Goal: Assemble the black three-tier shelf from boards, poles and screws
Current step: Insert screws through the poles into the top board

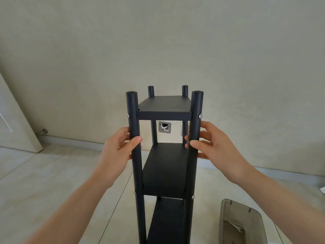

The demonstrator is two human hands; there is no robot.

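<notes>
While the shelf (pixel 164 155) stands upright on the floor (pixel 52 182) in front of the wall (pixel 158 41), you steady it from both sides. Your left hand (pixel 116 148) curls round the near left pole (pixel 135 141) just below the top board (pixel 164 107), thumb across the front and fingers behind. Your right hand (pixel 209 141) wraps the near right pole (pixel 195 138) at the same height. Gripping high on the two near poles gives you the most leverage over a tall, narrow frame, probably to test it for wobble or to shift it.

All three boards sit between the four poles: the middle board (pixel 165 171) below your hands, the bottom board (pixel 167 222) lower again. Silver screws (pixel 128 115) show on the near poles beside the top and middle boards, so the build looks essentially complete.

To the right of the shelf's foot, a translucent tray (pixel 242 224) lies on the floor, holding what appears to be a small wrench (pixel 236 228), kept within reach for any final tightening.
</notes>
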